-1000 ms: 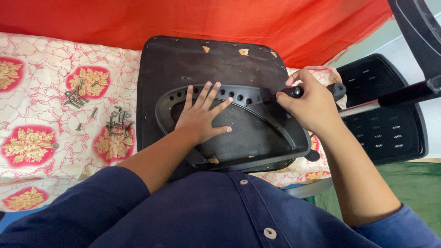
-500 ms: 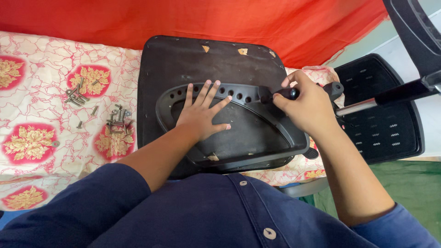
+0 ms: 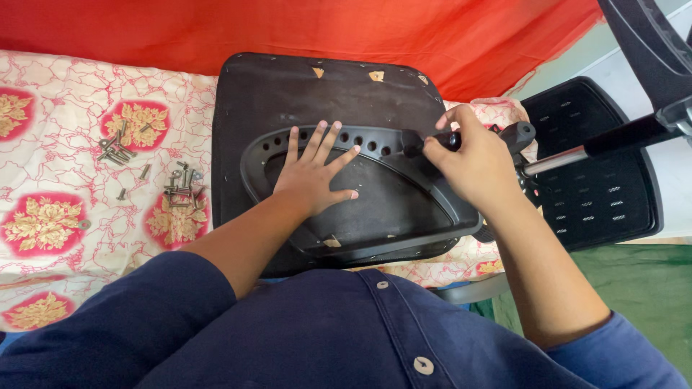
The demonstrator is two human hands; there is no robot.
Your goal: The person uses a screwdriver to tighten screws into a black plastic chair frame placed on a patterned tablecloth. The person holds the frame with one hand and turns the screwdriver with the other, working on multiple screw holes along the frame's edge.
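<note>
Almost nothing has shifted since the earlier frames: both hands keep their places on the dark chair seat, and only the right hand has edged a little along the tool it grips. Seen from above, the seat lies upside down on a bed covered with a white sheet printed with red and gold flowers, near the bed's right edge and against a red cloth along its far edge. A black plastic frame with a curved row of holes rests on the seat's underside. The left hand lies flat and open on this frame, fingers spread, pressing down and grasping nothing. The right hand is clenched around the black handle of a tool whose tip meets the frame's hole row at its far right end. Two small heaps of loose screws lie on the sheet just left of the seat, toward the bed's left side. Beyond the bed's right edge stands a black perforated chair back with a metal rod across it. Dark blue sleeves and a buttoned shirt fill the near edge.
</note>
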